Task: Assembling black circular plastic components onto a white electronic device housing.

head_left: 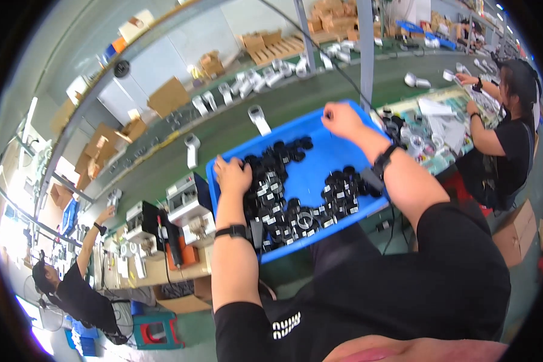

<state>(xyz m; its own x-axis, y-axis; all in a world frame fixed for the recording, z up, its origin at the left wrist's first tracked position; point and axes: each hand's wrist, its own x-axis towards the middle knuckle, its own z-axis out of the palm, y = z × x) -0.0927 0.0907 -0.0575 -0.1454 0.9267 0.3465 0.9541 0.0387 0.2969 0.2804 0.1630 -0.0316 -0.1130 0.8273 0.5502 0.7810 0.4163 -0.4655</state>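
A shallow blue plastic tray (311, 166) is seen at the centre of the view, tilted so that its long sides run from eight o'clock to two o'clock. It is rectangular with a low raised rim, and its bare floor shows as a bright blue strip through the middle. Two heaps of small black ring-shaped parts (271, 199) lie in it, many bearing white rectangular labels; one heap is banked toward the nine o'clock side, the other (344, 187) toward the four o'clock side.

The left hand (232, 175) is laid palm-down on the heap at the tray's nine o'clock edge, fingers curled over the parts; whether any part is pinched cannot be told. A dark band is worn on that wrist. The right hand (342, 119) is set at the tray's far rim, at about one o'clock, loosely closed with the fingertips bent down at the rim; what, if anything, is gripped cannot be told.

Beyond the tray, at twelve o'clock, a green conveyor belt (235, 123) carries white handheld devices (258, 118). A seated person (507, 139) is at three o'clock, another person (78, 289) at eight o'clock.
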